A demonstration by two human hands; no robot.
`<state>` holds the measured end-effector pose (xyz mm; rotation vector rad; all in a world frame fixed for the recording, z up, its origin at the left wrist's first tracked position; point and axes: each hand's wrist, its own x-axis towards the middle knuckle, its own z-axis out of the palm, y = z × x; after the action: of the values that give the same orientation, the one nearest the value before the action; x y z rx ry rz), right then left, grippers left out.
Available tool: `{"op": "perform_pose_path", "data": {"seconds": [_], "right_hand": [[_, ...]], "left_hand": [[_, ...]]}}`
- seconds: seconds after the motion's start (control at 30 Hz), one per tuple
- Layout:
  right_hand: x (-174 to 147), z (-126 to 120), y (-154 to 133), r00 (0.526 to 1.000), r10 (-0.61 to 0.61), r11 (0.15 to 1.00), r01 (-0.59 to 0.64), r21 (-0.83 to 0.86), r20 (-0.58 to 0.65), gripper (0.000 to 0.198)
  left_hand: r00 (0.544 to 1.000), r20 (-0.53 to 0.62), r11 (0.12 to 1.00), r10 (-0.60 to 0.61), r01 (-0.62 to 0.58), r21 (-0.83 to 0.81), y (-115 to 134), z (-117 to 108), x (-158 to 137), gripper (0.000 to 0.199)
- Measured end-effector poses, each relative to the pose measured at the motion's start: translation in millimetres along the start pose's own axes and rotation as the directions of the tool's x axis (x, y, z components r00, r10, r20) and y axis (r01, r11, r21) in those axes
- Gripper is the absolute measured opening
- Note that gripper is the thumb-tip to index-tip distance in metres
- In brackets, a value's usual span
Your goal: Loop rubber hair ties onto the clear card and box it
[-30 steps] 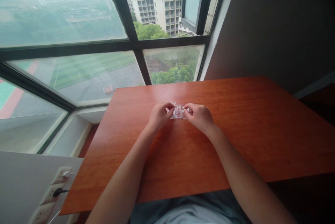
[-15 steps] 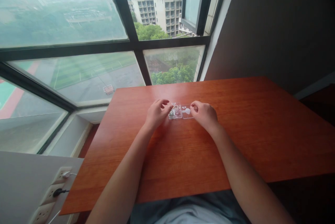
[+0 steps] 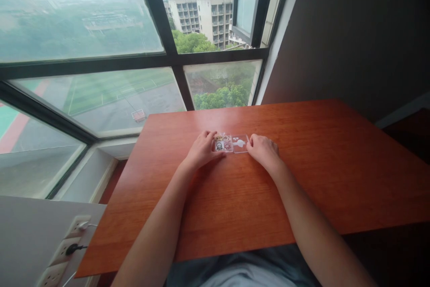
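A small clear plastic compartment box (image 3: 224,143) lies on the table with several thin rings or coils in its sections, some golden, some dark, some pinkish. Its clear lid (image 3: 239,149) is folded open flat to the right and carries a white marking. My left hand (image 3: 202,149) holds the box at its left side, thumb along the near edge and fingers by the far left corner. At the lid's right edge my right hand (image 3: 264,147) is closed, with thumb and index finger pinching that edge. The other right fingers are curled under.
The reddish-brown wooden table (image 3: 228,206) reaches to the window (image 3: 221,83) at the back and a dark wall (image 3: 346,36) at the right. Wall sockets (image 3: 63,251) with plugged-in cables sit low at the left, beside the table's edge.
My left hand has come down around the box's left side, its thumb moving from above the box to the near edge. My right hand has shifted slightly right and down, showing more of the lid.
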<state>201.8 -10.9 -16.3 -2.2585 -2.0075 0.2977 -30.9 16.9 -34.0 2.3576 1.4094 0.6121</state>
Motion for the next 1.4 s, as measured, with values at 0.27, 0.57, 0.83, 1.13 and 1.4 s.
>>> {"op": "perform_pose_path", "data": {"seconds": [0.27,0.57,0.83,1.13,1.4], "right_hand": [[0.4,-0.7,-0.5,1.000,-0.006,1.000,0.007,0.028,-0.017,0.021],[3.3,-1.1,-0.7,0.996,-0.059,0.979,0.072,0.189,-0.072,0.026],[-4.4,8.5,-11.7,0.931,-0.328,0.827,0.364,0.428,-0.158,0.049],[-6.5,17.9,-10.2,0.890,-0.415,0.826,0.456,0.331,-0.190,0.056],[-4.6,22.1,-12.7,0.879,-0.421,0.795,0.476,0.377,-0.222,0.049]], "left_hand": [[1.000,0.011,0.999,0.010,-0.010,0.051,2.9,-1.3,-0.8,0.070],[1.000,0.006,0.998,0.009,-0.010,0.064,3.3,-0.5,-0.4,0.067],[0.999,0.003,0.998,0.040,-0.040,0.056,14.8,0.8,-0.6,0.061],[0.998,-0.014,0.995,0.056,-0.055,0.087,14.3,4.7,-1.0,0.061],[0.999,-0.008,0.995,0.044,-0.043,0.091,14.9,7.7,-0.2,0.070]]}}
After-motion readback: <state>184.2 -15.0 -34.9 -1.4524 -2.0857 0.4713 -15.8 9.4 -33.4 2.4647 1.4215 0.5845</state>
